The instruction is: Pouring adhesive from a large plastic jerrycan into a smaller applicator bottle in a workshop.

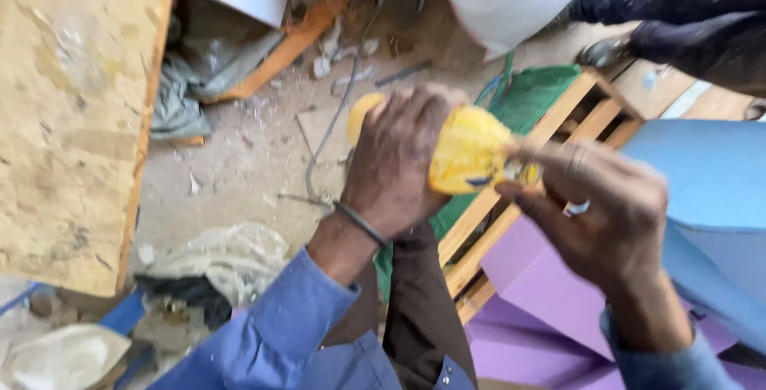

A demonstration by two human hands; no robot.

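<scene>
left hand (pixel 395 159) clamped round yellow lump (pixel 467 151) | right hand (pixel 606 206) fingertips pinching its edge | best kept steady, peeling gently

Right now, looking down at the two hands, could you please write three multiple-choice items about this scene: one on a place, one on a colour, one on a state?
1. Where is the wooden frame?
A. below and behind the hands
B. on top of the chipboard panel
C. held in the left hand

2. What colour is the soft lump that the hands hold?
A. green
B. yellow
C. red

3. How does the left hand stand?
A. flat and open
B. out of sight
C. closed around the lump

Answers:
1 A, the frame's slats run under the hands, beside the purple blocks.
2 B, it is yellow all over.
3 C, its fingers wrap the lump while the right hand pinches the lump's edge.
</scene>
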